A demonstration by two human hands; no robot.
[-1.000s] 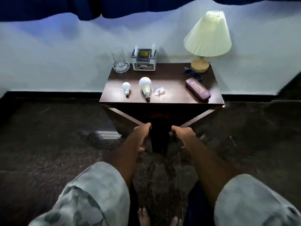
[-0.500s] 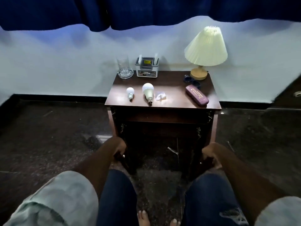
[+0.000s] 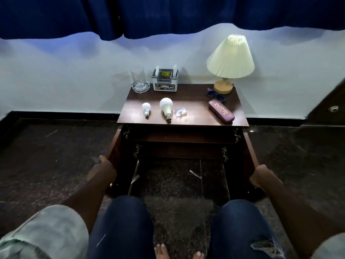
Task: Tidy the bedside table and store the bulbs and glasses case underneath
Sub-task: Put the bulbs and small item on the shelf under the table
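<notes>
Both cabinet doors stand swung wide, the left hand point(image 3: 101, 170) apparently gripping the left door point(image 3: 113, 154) and the right hand point(image 3: 261, 176) the right door point(image 3: 249, 152). Above and between the hands, two bulbs point(image 3: 166, 107) and the glasses case point(image 3: 221, 113) lie on the tabletop point(image 3: 196, 113).

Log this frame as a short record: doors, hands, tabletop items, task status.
doors: both cupboard doors swung wide open, left door, right door
left hand: grip on the left door's outer edge
right hand: grip on the right door's outer edge
front of tabletop: small bulb, large bulb, small clear packet, glasses case
back of tabletop: glass, grey box, lamp, dark glasses
status: nothing stored underneath yet
</notes>
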